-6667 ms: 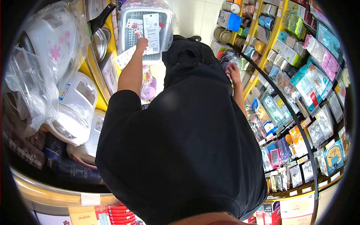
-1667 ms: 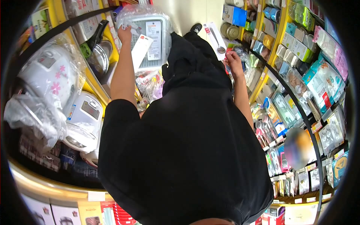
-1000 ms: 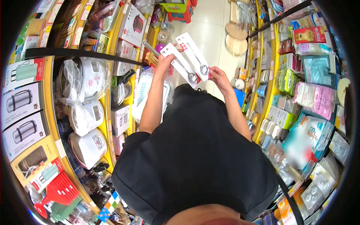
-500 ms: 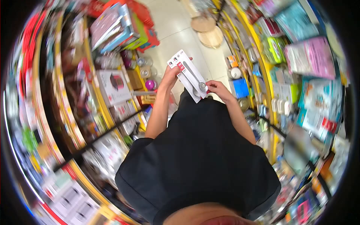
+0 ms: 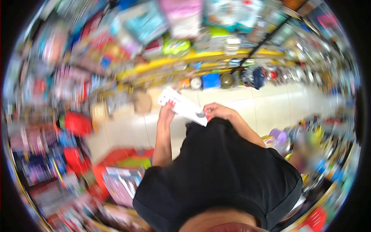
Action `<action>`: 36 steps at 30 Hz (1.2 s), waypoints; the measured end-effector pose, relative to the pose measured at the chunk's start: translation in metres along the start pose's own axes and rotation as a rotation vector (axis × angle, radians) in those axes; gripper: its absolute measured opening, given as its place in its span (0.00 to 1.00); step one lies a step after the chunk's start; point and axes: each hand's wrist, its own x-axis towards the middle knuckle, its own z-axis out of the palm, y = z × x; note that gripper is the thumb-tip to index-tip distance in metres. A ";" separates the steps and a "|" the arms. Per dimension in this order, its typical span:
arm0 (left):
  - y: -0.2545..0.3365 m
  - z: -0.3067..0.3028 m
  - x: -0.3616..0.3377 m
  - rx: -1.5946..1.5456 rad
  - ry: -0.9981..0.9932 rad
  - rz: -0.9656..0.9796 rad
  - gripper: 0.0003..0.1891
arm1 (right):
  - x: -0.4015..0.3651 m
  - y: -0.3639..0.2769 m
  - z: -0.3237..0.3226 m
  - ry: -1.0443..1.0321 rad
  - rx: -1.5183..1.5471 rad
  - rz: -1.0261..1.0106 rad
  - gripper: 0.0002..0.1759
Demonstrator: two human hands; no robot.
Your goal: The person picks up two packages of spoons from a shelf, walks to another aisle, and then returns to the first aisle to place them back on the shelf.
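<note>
A white card package [image 5: 187,107] is held slanted in front of my dark shirt, blurred by motion. It carries a utensil with a long grey handle and a dark round end, clearer half a second ago; its exact kind I cannot make out. My left hand [image 5: 166,113] grips the upper left part of the card, thumb across its front. At the lower right end, beside the round part, the fingers of my right hand [image 5: 218,111] are pinched on the card's edge.
Beyond my hands runs a yellow-edged shelf [image 5: 162,62] full of packaged goods. A blue box [image 5: 211,81] stands low on it. Pale floor tiles [image 5: 235,104] lie below. Red plastic items [image 5: 78,123] are at left, and a stack of flat packs [image 5: 123,185] is near my left elbow.
My view and body have turned to the right, so the right-hand shelf now lies ahead. The package stays in both hands and tilts closer to level.
</note>
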 end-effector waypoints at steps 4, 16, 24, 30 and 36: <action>-0.023 0.014 0.058 0.077 -0.260 -0.279 0.41 | -0.055 0.018 0.014 0.270 0.001 -0.185 0.05; -0.166 0.174 0.101 0.579 -0.841 -0.459 0.31 | -0.169 0.113 -0.009 0.660 0.360 -0.519 0.05; -0.271 0.229 0.101 0.208 -0.540 -0.520 0.21 | -0.271 0.120 -0.082 0.678 0.422 -0.443 0.09; -0.359 0.307 0.119 0.163 -0.383 -0.491 0.22 | -0.351 0.081 -0.132 0.647 0.228 -0.401 0.22; -0.417 0.373 0.156 0.197 -0.378 -0.513 0.27 | -0.381 0.060 -0.205 0.789 -0.340 -0.334 0.39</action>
